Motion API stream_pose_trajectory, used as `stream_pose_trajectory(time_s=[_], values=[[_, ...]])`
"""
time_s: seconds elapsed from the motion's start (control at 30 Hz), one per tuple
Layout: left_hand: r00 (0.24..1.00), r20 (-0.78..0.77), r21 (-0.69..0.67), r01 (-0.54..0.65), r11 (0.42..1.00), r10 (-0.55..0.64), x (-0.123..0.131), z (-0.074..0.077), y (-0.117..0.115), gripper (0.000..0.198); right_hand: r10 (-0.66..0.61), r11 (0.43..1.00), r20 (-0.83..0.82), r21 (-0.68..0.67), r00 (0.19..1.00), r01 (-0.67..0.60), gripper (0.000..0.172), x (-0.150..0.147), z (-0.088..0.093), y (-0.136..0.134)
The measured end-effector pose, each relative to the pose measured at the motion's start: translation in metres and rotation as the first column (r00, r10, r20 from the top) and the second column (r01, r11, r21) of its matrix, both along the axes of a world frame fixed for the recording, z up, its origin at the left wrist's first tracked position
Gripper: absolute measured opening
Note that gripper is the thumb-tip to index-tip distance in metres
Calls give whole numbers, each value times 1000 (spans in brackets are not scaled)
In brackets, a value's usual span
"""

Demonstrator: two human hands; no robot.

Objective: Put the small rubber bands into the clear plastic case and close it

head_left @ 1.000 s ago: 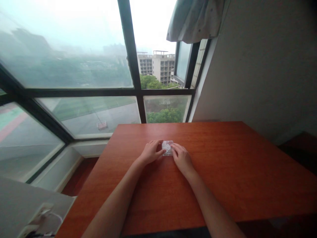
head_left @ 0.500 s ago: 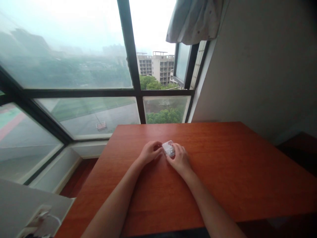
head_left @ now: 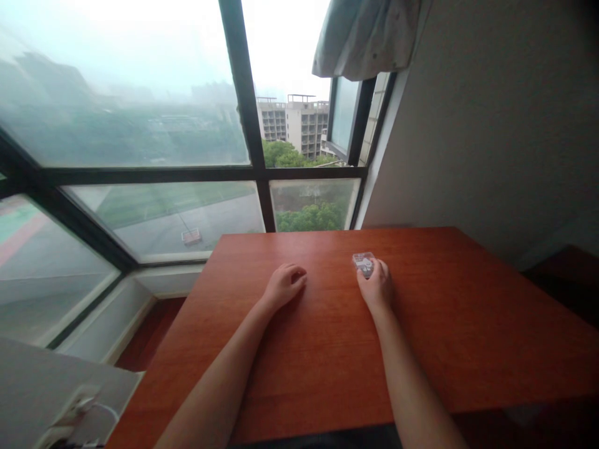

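A small clear case with whitish contents [head_left: 364, 264] is at the far part of the reddish-brown table [head_left: 322, 368], right of centre. My right hand [head_left: 378, 285] grips its right and near edges between thumb and fingers. To the left, my left hand [head_left: 284, 285] rests on the tabletop with its fingers curled and the fingertips drawn close to the thumb. Whether anything small sits inside that curl cannot be made out. A stretch of table separates the two hands.
Beyond the table's far edge are windows with dark frames [head_left: 163, 176]. A curtain [head_left: 367, 40] hangs above. The grey wall [head_left: 477, 125] stands at the right. A socket with a plugged cable [head_left: 84, 405] is at the lower left.
My right hand has moved to the right with the clear case, away from my left hand. My left hand has stayed nearly where it was and no longer has the case beside its fingertips.
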State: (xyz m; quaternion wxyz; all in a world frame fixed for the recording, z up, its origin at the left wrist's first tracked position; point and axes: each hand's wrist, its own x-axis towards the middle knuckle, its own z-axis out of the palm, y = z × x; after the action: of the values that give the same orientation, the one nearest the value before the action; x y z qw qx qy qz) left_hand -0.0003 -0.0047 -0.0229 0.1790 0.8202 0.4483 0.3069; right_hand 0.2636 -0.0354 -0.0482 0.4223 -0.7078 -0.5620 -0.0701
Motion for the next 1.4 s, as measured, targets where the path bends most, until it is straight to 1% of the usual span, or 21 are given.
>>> stream_pose_trajectory(time_s=[0.17,0.27,0.33,0.37,0.43,0.47,0.53,0.57,0.6,0.67,0.73,0.83,1.03,1.2,1.4], values=[[1000,14,32,14,999,-14,0,-2,0,15,19,999,-2,29,1000,-19,34,-1,0,1],[1000,6,34,12,999,-12,0,-2,0,15,44,998,-3,53,999,-44,33,-9,2,1],[1000,-2,37,7,999,-7,0,-2,-1,15,93,993,-7,72,996,-92,33,-21,4,0],[1000,-3,39,6,999,-6,0,-1,-1,16,183,980,-28,88,983,-180,32,-29,6,-1],[1000,5,31,20,999,-20,2,-1,-3,16,394,918,-77,72,916,-390,30,-47,8,-6],[999,12,18,42,999,-42,3,0,-4,17,489,872,-99,43,867,-487,30,-55,9,-9],[994,32,-11,106,994,-106,7,1,-7,22,652,754,-88,-30,753,-656,31,-70,11,-15],[990,39,-22,140,990,-139,10,1,-9,26,701,706,-81,-61,709,-706,30,-75,11,-18],[985,40,-29,170,985,-169,12,2,-10,29,721,683,-81,-86,688,-725,30,-78,11,-20],[978,26,-33,208,978,-208,17,3,-12,31,748,647,-86,-130,658,-752,30,-80,11,-21],[974,1,-37,227,973,-227,20,3,-12,28,761,625,-106,-148,640,-767,31,-78,11,-21],[972,-25,-46,232,972,-233,21,5,-12,24,764,614,-126,-156,632,-774,31,-76,11,-20],[974,-91,-40,206,978,-209,21,6,-12,21,756,620,-139,-156,639,-768,29,-75,12,-20],[972,-165,-14,168,986,-168,21,6,-14,17,741,639,-131,-162,658,-752,28,-74,12,-20],[969,-187,-5,163,987,-161,21,5,-15,18,735,644,-134,-170,665,-746,28,-75,12,-21]])
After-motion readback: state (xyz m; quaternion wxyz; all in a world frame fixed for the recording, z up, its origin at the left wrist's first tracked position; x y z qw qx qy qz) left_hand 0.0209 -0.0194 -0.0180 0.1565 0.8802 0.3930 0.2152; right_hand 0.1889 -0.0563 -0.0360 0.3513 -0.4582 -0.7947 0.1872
